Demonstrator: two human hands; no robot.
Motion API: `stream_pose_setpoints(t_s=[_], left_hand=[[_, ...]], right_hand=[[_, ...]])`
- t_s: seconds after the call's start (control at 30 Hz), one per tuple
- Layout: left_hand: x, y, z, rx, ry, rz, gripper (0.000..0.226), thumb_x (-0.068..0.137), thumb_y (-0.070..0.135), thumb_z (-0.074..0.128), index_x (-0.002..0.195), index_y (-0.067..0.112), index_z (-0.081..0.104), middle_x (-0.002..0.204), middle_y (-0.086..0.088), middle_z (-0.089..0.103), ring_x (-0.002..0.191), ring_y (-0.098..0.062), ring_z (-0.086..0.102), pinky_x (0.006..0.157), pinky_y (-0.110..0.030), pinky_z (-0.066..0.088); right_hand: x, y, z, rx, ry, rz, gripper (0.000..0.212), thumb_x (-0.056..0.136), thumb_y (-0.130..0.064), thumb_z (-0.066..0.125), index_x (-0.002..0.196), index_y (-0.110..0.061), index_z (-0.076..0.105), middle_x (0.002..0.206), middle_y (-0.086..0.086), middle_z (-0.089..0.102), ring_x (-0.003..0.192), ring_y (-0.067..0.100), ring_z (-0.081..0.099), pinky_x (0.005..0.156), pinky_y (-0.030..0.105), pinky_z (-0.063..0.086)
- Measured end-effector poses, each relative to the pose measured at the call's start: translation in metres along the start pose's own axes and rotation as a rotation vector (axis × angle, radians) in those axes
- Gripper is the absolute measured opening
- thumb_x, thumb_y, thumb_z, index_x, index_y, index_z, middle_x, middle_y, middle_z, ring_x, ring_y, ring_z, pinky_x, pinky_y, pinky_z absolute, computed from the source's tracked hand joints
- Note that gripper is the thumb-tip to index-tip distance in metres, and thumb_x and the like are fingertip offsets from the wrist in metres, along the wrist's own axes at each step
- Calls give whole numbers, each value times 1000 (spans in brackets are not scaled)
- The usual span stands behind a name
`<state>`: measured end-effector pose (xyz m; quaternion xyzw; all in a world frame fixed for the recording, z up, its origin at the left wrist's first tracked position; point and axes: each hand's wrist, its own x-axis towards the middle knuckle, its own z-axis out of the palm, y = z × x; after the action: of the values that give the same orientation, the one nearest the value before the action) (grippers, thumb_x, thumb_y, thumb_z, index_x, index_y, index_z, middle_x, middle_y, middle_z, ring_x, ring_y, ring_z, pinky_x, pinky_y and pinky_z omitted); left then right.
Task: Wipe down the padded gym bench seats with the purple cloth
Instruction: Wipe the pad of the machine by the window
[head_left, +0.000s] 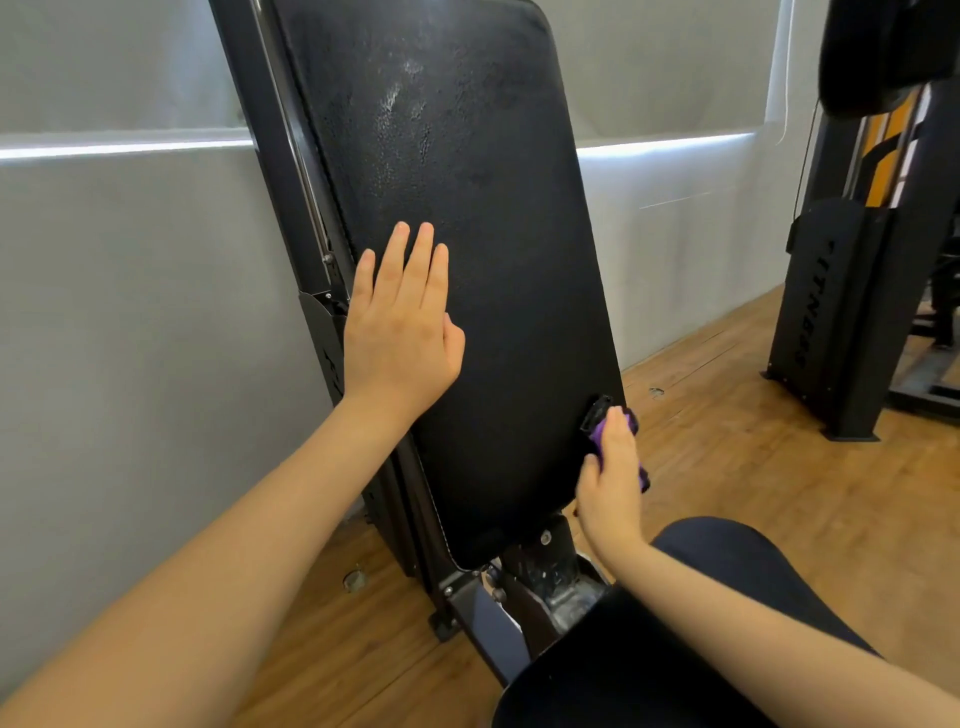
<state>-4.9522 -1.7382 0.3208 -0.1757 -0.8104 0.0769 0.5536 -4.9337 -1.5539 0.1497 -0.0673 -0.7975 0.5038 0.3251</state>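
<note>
Purple cloth (602, 434): bunched in my right hand (613, 478), fingers curled round it, against the lower right edge of the bench back pad (467, 208). My left hand (400, 322): flat, fingers straight, pressing the pad's left side. Wooden floor (753, 493) beneath.

wood plank floor (737, 467) all around, grey wall (130, 312) with a bright light strip (119, 148) behind, and another black gym machine (852, 291) off right with yellow bits
</note>
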Motion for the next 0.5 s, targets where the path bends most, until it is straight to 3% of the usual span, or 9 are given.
stream_pose_setpoints(t_s=[0.1,0.17,0.23,0.37,0.5], left_hand=[[0,0,0,-4,-1,-6,58,84,22,35,136,0,48,145,-17,44,138,-35,35,113,-48,22],[0,0,1,-4,-2,-6,58,84,22,35,136,0,47,145,-17,43,138,-35,34,113,-48,22],[0,0,1,0,-2,-3,58,84,22,35,136,0,47,145,-18,43,138,-35,34,113,-48,22],[-1,-1,0,-2,-8,1,58,84,22,35,137,0,47,146,-17,43,138,-35,34,113,-48,21],[-1,0,0,-6,-9,2,58,84,22,36,136,0,47,146,-17,42,139,-35,33,113,-49,20]], right_hand=[[-39,-17,16,4,-45,-41,70,92,0,46,148,-21,10,155,-9,15,140,-2,6,114,21,8],[-67,-25,23,-9,-144,-170,72,92,-4,48,144,-29,5,152,-16,9,138,-9,0,116,22,8],[-85,-30,31,-118,-216,-390,71,91,-7,46,146,-28,6,153,-13,8,142,-1,1,117,28,8],[-72,-24,31,-274,-217,-713,65,80,-3,43,142,-14,25,147,3,30,137,21,26,106,46,36],[-60,-16,17,-486,-337,-1233,63,78,-6,44,139,-12,31,145,5,40,135,23,29,109,43,26]])
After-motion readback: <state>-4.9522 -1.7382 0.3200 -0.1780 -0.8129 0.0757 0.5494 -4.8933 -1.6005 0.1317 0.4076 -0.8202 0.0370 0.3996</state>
